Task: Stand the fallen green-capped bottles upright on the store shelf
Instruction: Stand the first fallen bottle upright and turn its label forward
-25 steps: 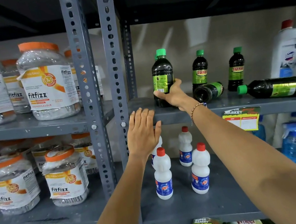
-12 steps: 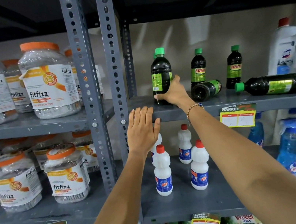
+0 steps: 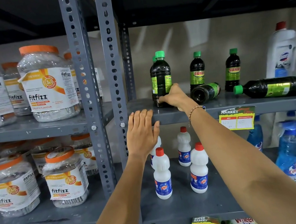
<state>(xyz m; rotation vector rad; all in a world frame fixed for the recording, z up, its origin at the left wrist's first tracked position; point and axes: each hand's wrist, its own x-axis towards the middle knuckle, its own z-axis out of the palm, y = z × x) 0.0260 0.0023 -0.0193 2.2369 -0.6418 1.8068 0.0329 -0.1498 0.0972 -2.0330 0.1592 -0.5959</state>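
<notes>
Dark green-capped bottles stand on the grey upper shelf (image 3: 269, 103). My right hand (image 3: 174, 96) wraps around the base of the upright front bottle (image 3: 160, 77), thumb in front, fingers at its right side. Another cap shows just behind it. Two more bottles (image 3: 197, 72) (image 3: 232, 69) stand upright further back. One fallen bottle (image 3: 205, 92) lies with its bottom toward me, right beside my right hand. A second fallen bottle (image 3: 274, 87) lies across the shelf with its cap pointing left. My left hand (image 3: 142, 131) rests flat on the shelf's front edge, holding nothing.
Large white jugs (image 3: 280, 51) stand at the shelf's right end. White red-capped bottles (image 3: 162, 175) and blue spray bottles (image 3: 287, 150) fill the shelf below. Grey perforated uprights (image 3: 114, 78) divide off the left bay of orange-lidded fitfizz jars (image 3: 49, 84).
My right hand has slid from the middle of the upright front bottle down to its base. The bottle stands on the shelf. My left hand stayed at the shelf edge.
</notes>
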